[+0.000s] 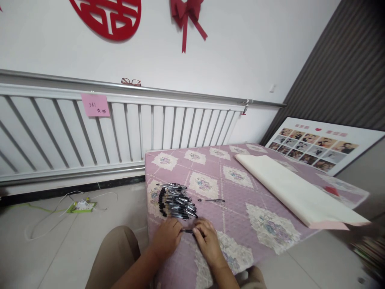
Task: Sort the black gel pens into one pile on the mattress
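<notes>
On the near edge of a table with a pink patterned cloth [264, 188], my left hand [166, 237] and my right hand [207, 239] meet. Both are closed on a single black pen [188, 231] held between them, one hand at each end. Just beyond my hands lies a pile of several black pens [176, 200]. One more pen [211, 200] lies alone to the right of the pile.
A folded cream sheet [297, 190] lies across the right half of the table. A white radiator [120, 132] runs along the wall, with a pink note [95, 105] and red glasses [131, 82] on it. A photo board [319, 144] leans at right. Cables and a power strip [81, 206] lie on the floor.
</notes>
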A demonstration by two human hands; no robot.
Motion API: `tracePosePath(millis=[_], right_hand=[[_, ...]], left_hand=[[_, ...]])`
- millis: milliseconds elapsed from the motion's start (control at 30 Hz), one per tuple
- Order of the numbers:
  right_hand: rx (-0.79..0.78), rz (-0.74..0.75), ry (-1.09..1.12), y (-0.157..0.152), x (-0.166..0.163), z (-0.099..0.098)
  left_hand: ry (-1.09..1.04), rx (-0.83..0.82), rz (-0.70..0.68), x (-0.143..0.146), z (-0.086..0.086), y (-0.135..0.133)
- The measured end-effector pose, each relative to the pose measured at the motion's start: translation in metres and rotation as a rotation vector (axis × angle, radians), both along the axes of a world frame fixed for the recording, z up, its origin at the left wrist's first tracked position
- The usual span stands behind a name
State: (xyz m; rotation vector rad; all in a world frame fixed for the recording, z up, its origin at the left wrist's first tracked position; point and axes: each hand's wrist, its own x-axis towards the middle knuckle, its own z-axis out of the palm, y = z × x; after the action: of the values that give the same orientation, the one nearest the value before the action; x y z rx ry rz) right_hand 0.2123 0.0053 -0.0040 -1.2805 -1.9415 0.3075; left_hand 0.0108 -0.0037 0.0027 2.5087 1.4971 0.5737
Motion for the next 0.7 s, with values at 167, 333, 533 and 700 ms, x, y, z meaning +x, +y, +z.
tracePosePath(millis=[167, 333, 533, 700], right_hand=[[0.000, 0.035, -0.057, -0.003, -0.007, 0.002], [-0.007, 0.029, -0.074, -0.007, -0.014, 0.003], [-0.011, -0.007, -0.037, -0.008, -0.017, -0.002], [-0.042, 0.009, 0.048, -0.008, -0.017, -0.001]], left_hand=[[0.023, 0.020, -0.054, 0.001, -0.004, 0.002], [0.049, 0.037, -0.073, 0.002, -0.008, 0.003], [0.054, 0.033, -0.077, 0.002, -0.009, 0.004], [0.042, 0.023, -0.063, 0.002, -0.009, 0.005]])
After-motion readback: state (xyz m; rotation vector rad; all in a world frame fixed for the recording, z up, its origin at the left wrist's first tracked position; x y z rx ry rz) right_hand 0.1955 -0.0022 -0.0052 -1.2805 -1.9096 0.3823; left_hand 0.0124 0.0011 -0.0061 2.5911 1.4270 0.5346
